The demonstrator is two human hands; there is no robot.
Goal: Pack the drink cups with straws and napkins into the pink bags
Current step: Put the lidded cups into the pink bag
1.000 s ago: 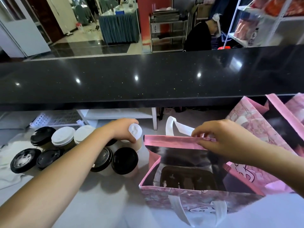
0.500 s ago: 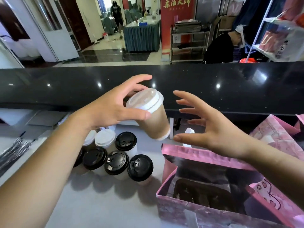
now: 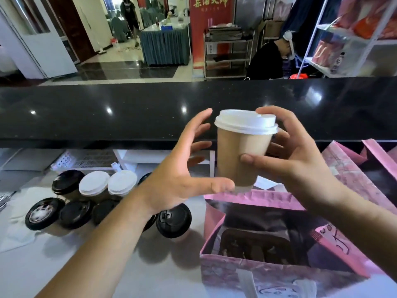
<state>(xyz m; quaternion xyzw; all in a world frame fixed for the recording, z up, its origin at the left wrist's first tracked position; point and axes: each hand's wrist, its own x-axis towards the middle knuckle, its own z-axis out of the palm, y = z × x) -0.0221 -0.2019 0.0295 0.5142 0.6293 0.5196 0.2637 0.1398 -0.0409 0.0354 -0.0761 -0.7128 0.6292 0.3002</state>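
Nearest me, at the front right corner of the worktop (image 3: 64, 272), an open pink bag (image 3: 225, 274) stands with a dark tray (image 3: 257, 246) in its bottom. Toward the left edge sit black-lidded cups (image 3: 173, 220) in front and white-lidded cups (image 3: 94, 182) behind. Above the bag's far rim my right hand (image 3: 300, 166) holds a brown paper cup (image 3: 238, 155) upright (white lid (image 3: 246, 122) on), thumb across its front, fingers (image 3: 287, 120) curled round the back and top. My left hand (image 3: 176, 179) is beside it, fingers spread straight, gripping nothing; whether its thumb tip touches the cup's base I cannot tell. Beyond runs a black raised counter (image 3: 129, 112).
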